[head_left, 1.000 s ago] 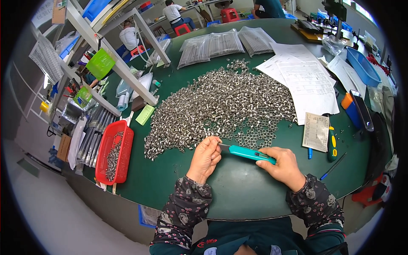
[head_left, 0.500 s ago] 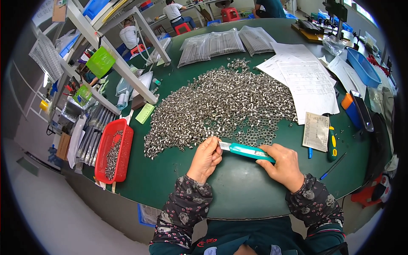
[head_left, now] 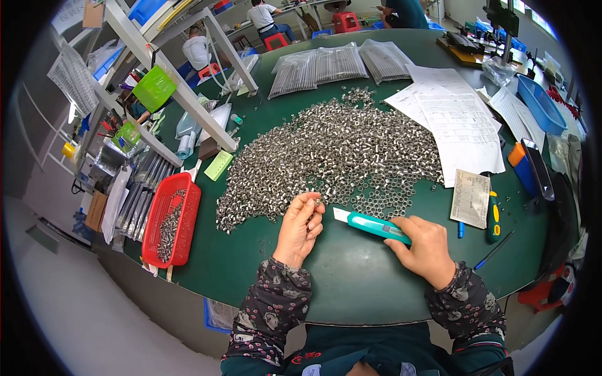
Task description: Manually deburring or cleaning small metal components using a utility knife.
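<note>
Two bare hands in dark patterned sleeves reach up from the lower edge of the head view, over a green counter with a curved rim. The right hand is closed around a teal utility knife, which lies slanted in its grip, just above the open stretch of counter near the person. The knife's bare blade points up and left toward the left hand, with a small gap between the blade's tip and the fingertips. The left hand is narrow, fingers curled and thumb close to forefinger; whether a small ring is pinched there is too small to tell.

Just beyond both hands spreads a wide heap of small metal rings, thinning to a single layer at its near right side. From the hands down to the near edge, the counter gives a broad open stretch for movement.

At the left, a red basket with metal pieces inside sits close to the counter's edge. To the right, room is tighter: a printed card, a yellow-and-green handle and a pen lie beyond the right hand, and paper sheets border the heap. Clear bags of thin rods lie behind it.
</note>
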Tool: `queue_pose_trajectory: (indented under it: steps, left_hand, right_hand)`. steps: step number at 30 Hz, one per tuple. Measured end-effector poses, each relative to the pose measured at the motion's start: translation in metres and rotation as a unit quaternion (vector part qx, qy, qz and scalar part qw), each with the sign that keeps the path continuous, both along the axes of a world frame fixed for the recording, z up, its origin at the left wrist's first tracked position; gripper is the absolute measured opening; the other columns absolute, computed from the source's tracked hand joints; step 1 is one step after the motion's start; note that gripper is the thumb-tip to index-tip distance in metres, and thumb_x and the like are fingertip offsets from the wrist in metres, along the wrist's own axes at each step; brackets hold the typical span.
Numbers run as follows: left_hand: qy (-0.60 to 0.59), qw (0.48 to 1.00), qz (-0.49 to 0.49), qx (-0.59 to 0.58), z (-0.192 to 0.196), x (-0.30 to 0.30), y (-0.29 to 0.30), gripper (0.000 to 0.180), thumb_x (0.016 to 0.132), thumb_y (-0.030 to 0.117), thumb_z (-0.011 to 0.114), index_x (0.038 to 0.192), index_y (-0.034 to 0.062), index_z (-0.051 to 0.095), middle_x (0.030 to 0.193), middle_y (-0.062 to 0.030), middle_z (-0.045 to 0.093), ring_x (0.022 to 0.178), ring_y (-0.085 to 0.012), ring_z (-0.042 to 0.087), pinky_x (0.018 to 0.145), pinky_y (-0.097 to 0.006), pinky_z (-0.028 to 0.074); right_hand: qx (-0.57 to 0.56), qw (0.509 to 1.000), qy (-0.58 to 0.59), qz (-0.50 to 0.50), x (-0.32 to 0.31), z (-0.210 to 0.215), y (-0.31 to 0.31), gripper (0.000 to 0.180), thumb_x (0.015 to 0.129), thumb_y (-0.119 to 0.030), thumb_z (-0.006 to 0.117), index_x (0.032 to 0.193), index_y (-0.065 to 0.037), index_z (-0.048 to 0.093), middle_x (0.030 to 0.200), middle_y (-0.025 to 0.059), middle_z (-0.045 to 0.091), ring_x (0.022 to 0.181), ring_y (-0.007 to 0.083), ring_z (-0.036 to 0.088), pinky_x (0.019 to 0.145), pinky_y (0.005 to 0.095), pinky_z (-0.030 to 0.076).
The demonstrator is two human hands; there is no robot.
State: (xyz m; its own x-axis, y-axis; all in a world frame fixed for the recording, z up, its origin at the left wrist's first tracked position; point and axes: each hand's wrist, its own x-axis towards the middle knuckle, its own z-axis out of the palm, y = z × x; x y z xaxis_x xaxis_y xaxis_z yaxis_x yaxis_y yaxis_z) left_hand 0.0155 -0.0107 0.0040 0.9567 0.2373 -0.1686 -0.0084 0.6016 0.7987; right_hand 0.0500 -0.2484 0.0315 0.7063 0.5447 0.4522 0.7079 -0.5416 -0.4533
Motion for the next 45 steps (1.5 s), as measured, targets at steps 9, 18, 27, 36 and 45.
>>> queue_pose_trajectory:
  steps: [9, 18, 27, 36, 45]
  left_hand:
    - [-0.011, 0.999, -0.042, -0.004, -0.003, 0.000, 0.002, 0.017, 0.090, 0.017, 0.044, 0.097, 0.0035, 0.051, 0.079, -0.0039, 0.051, 0.049, -0.0032, 0.034, 0.037, -0.014, 0.025]
    - [-0.005, 0.997, -0.064, -0.042, -0.006, 0.001, 0.003, 0.018, 0.090, 0.016, 0.044, 0.099, 0.0019, 0.051, 0.076, -0.0019, 0.049, 0.051, -0.0033, 0.034, 0.038, -0.014, 0.025]
    - [-0.005, 0.996, -0.091, -0.012, -0.002, -0.001, -0.004, 0.018, 0.089, 0.014, 0.045, 0.098, 0.0000, 0.052, 0.071, 0.0006, 0.048, 0.050, -0.0030, 0.033, 0.038, -0.015, 0.025]
    - [0.014, 0.997, -0.062, 0.040, -0.002, -0.002, -0.004, 0.015, 0.089, 0.016, 0.047, 0.092, 0.0015, 0.052, 0.068, 0.0013, 0.044, 0.048, -0.0016, 0.031, 0.037, -0.014, 0.023]
    - [-0.012, 0.995, -0.071, -0.070, -0.003, 0.000, 0.001, 0.010, 0.087, 0.008, 0.045, 0.090, 0.0023, 0.052, 0.081, -0.0030, 0.049, 0.052, -0.0036, 0.033, 0.038, -0.015, 0.024]
  right_hand:
    - [0.064, 0.994, 0.093, -0.002, 0.003, -0.008, 0.001, 0.029, 0.067, -0.023, 0.066, 0.090, -0.007, 0.061, 0.072, 0.0107, 0.059, 0.062, 0.0293, 0.057, 0.053, 0.0377, 0.044]
    - [0.100, 0.977, 0.189, 0.016, 0.004, -0.011, 0.002, 0.029, 0.069, -0.025, 0.066, 0.090, -0.007, 0.062, 0.078, 0.0132, 0.061, 0.068, 0.0300, 0.059, 0.060, 0.0358, 0.046]
    - [0.096, 0.961, 0.259, 0.031, 0.008, -0.013, -0.001, 0.028, 0.070, -0.027, 0.065, 0.089, -0.007, 0.062, 0.075, 0.0132, 0.061, 0.067, 0.0294, 0.060, 0.061, 0.0354, 0.046]
    - [0.060, 0.997, -0.043, 0.010, 0.002, -0.003, 0.004, 0.026, 0.066, -0.020, 0.068, 0.087, -0.008, 0.060, 0.063, 0.0088, 0.052, 0.052, 0.0261, 0.052, 0.047, 0.0347, 0.040]
    - [0.105, 0.993, 0.057, 0.007, 0.005, -0.006, 0.001, 0.027, 0.067, -0.020, 0.067, 0.089, -0.006, 0.060, 0.069, 0.0101, 0.057, 0.058, 0.0287, 0.055, 0.051, 0.0363, 0.043]
